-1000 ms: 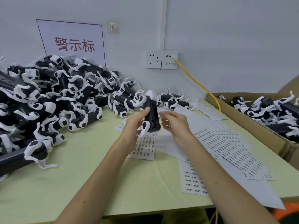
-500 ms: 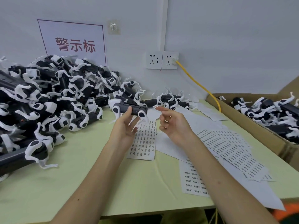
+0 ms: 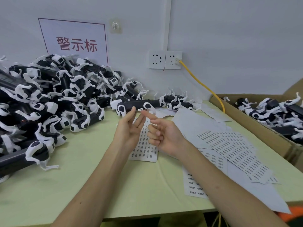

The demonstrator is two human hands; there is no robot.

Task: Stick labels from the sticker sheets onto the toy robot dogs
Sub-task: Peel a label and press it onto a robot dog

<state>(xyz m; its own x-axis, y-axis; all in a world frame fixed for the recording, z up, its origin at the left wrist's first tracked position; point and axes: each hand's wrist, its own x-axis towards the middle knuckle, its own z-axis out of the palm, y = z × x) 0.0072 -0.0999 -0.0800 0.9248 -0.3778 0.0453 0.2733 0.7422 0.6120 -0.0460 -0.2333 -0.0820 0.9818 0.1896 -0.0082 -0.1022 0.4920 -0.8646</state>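
A black toy robot dog with white legs (image 3: 136,104) lies on its side on the green table, just beyond both hands. My left hand (image 3: 129,128) is held up with straight fingers, holding nothing, its fingertips close to the dog's body. My right hand (image 3: 164,133) points its index finger up and left while its other fingers curl. A tiny white label (image 3: 140,109) sits at that fingertip, against the dog's lower edge. A sticker sheet (image 3: 144,149) lies flat under both hands.
A big pile of toy dogs (image 3: 49,104) fills the left of the table (image 3: 82,185). More sticker sheets (image 3: 232,148) spread to the right. A cardboard box (image 3: 262,131) with dogs stands at the right edge. A yellow cable (image 3: 201,84) runs from the wall sockets (image 3: 164,59).
My left hand laid the upright dog down on the table and let go of it. My right index finger with the label has moved left toward the dog.
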